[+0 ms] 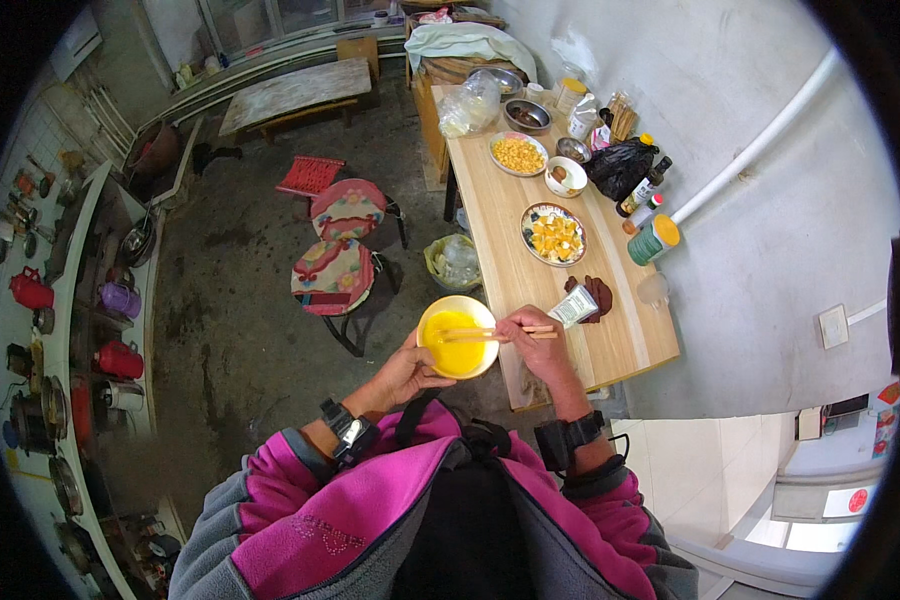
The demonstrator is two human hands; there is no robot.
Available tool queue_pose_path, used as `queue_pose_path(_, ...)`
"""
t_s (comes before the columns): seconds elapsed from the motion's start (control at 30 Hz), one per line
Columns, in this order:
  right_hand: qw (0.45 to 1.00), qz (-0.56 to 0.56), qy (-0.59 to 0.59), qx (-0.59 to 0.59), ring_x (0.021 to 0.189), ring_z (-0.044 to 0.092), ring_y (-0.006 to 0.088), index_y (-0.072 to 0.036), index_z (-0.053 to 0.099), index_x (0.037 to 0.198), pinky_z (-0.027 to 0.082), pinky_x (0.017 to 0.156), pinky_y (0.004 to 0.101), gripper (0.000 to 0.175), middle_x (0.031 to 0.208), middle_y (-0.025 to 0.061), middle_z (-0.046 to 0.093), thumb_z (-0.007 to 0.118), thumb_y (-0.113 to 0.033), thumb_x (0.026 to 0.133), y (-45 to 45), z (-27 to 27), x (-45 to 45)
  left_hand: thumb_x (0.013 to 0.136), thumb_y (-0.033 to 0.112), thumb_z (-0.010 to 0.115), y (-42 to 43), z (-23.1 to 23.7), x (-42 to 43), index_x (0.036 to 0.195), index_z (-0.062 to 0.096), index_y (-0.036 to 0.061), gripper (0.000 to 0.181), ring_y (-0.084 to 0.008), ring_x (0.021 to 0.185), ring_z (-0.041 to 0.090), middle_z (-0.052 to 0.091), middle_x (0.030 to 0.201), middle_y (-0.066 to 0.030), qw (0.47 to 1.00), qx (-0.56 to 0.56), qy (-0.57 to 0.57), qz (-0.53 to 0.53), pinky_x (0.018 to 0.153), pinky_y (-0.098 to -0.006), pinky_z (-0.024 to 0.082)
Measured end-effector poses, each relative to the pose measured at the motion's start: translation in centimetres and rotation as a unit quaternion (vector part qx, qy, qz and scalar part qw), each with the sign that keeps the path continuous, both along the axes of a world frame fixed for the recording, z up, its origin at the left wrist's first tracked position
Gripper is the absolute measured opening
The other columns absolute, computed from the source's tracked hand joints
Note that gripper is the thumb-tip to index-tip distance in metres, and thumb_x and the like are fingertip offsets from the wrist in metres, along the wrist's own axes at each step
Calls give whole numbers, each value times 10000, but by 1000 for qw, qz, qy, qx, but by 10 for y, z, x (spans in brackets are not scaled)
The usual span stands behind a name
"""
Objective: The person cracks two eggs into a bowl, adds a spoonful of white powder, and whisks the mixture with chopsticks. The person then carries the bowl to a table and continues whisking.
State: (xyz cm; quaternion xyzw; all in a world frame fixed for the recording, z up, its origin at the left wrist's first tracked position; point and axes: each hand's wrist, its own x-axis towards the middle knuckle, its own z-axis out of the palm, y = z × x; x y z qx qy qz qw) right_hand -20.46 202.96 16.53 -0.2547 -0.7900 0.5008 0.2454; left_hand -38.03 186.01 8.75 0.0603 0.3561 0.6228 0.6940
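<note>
A bowl [422, 324] of yellow beaten egg [450, 358] is held up off the table's left edge by my left hand [409, 369], its fingers around the side and base. My right hand [534, 345] grips a pair of wooden chopsticks [468, 335], and their tips dip into the egg. Just beyond my right hand, a white packet with writing [574, 306] lies against a dark brown cloth [600, 295]. Farther up the table sits a patterned plate [526, 238] holding orange and white chunks.
The wooden table [510, 277] also bears a plate of yellow kernels [519, 154], a bowl with eggs [566, 177], bottles [643, 186] and a green canister [653, 240] by the wall. A lined bin [452, 264] and two padded stools [334, 276] stand left of it.
</note>
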Motion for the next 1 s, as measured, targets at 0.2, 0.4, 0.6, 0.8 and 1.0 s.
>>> queue_pose_path(0.2,987,-33,-77,-136,608,632,129,34,665,825,511,565,259,176,764,69,646,676,-120,910,8,16,14,837,-31,426,-3,-1,-2,1501,228,205,732,-344,1077,657,544,1340,-148,1000,-11,-7,1,860,-496,580)
queue_pose_path(0.4,997,-69,-30,12,644,636,123,34,663,810,507,574,264,185,779,75,643,663,-117,917,19,17,19,825,-36,436,-1,1,1,1508,215,212,760,-342,1070,661,543,1341,-146,1000,5,-2,3,851,-484,587)
queue_pose_path(0.6,1000,8,-3,-30,683,636,120,23,669,815,506,601,254,169,770,60,619,673,-113,914,-2,1,0,815,-38,428,1,0,2,1506,219,195,758,-369,1107,635,516,1367,-156,1000,-3,12,-15,888,-511,564)
queue_pose_path(0.8,991,2,-71,-113,653,643,123,28,669,804,513,575,245,201,749,55,622,673,-136,918,8,21,21,822,-35,428,-3,-3,0,1511,208,206,762,-349,1083,653,531,1354,-145,1000,14,-6,-8,853,-490,586)
queue_pose_path(1.0,997,-62,-49,28,643,621,115,31,675,819,505,574,251,157,742,58,623,692,-107,891,18,20,24,816,-34,434,-4,2,3,1511,208,208,770,-334,1087,653,531,1349,-140,1000,4,3,-4,855,-490,586)
